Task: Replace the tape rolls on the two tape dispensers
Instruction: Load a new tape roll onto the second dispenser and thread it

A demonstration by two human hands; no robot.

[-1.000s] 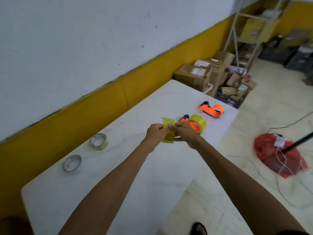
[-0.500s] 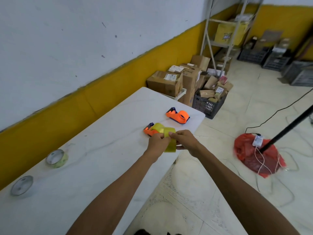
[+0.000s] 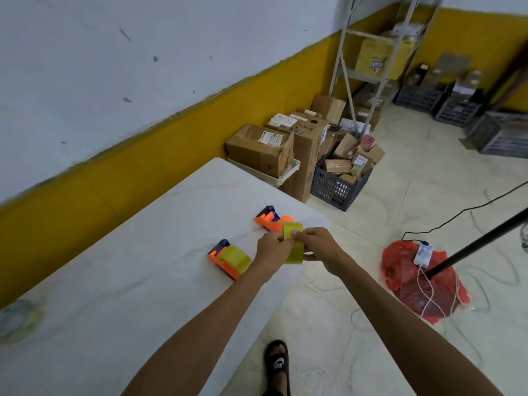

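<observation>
My left hand (image 3: 273,248) and my right hand (image 3: 317,247) both pinch a yellow tape roll (image 3: 294,248), held upright above the table's right edge. Left of my hands an orange tape dispenser (image 3: 221,260) lies on the white table (image 3: 143,281) with a yellow tape roll (image 3: 235,258) mounted in it. A second orange dispenser (image 3: 268,220) lies just beyond my hands, partly hidden by the held roll. A near-spent tape roll (image 3: 17,318) sits blurred at the table's left edge.
Cardboard boxes (image 3: 260,148) and a dark crate of parcels (image 3: 337,187) stand on the floor past the table's far end. A red bag (image 3: 411,281) with a black pole and cables lies on the floor to the right. My sandalled foot (image 3: 277,364) is below.
The view has swung right and down. My hands have carried the held roll away from the loaded dispenser, towards the second dispenser. One used roll has left the view.
</observation>
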